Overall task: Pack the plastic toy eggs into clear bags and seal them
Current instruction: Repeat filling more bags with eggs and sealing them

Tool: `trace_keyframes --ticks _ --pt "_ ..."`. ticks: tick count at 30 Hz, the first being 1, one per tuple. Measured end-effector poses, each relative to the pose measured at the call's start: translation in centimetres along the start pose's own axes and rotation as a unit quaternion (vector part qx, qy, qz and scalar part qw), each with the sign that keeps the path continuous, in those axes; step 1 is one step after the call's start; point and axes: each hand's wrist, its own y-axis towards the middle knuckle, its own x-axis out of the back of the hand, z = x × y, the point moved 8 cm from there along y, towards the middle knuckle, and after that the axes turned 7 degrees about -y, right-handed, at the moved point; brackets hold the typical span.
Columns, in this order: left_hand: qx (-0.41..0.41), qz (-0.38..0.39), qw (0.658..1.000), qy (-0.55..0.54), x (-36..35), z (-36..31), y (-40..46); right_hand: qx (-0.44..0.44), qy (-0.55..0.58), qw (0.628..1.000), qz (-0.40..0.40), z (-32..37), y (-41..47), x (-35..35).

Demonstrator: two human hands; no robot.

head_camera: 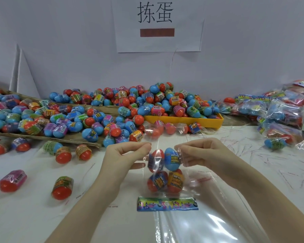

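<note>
spare clear bags (191, 225) flat at near edge | printed header card (167, 204) | filled bag (165, 172), four eggs, long axis running away from camera, mouth far end | left hand (125, 155) and right hand (200, 153) pinch mouth flap either side, equally near | next: seal, likely

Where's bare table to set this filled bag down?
Bare table lies near-left, below the two loose eggs. More lies right of the right hand, before the packed bags. Crowded: the egg pile behind.
</note>
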Motion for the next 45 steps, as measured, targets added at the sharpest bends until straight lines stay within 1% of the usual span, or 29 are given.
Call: trace_keyframes --ticks 4,9,15,21,26,31,41,45 --pt "-0.003 -0.012 1.0 0.005 0.4 -0.1 0.1 0.025 -0.007 1.0 -0.008 0.5 -0.1 0.0" --pt "-0.012 -0.016 1.0 0.021 0.6 -0.3 0.1 0.047 -0.023 0.996 -0.066 0.9 -0.1 1.2" --pt "-0.048 -0.009 0.998 0.048 0.5 -0.7 0.1 0.052 -0.026 0.994 -0.095 1.2 -0.2 1.6" --pt "-0.061 0.019 0.995 0.075 0.4 -1.1 0.2 0.047 0.004 0.996 -0.078 1.1 -0.4 1.6" --pt "-0.048 0.053 0.995 0.067 0.4 -1.2 0.3 0.057 0.018 0.995 -0.08 1.1 -0.5 1.9" --pt "-0.055 0.082 0.993 0.057 0.5 -1.4 0.3 0.066 0.031 0.996 -0.056 1.0 -0.3 1.6" --pt "0.008 0.155 0.988 -0.009 0.2 -0.5 0.2 0.09 0.052 0.995 -0.006 1.2 -0.4 1.0" --pt "0.024 0.179 0.983 -0.02 0.1 0.0 0.3 0.094 0.031 0.995 0.002 1.1 -0.4 0.7"
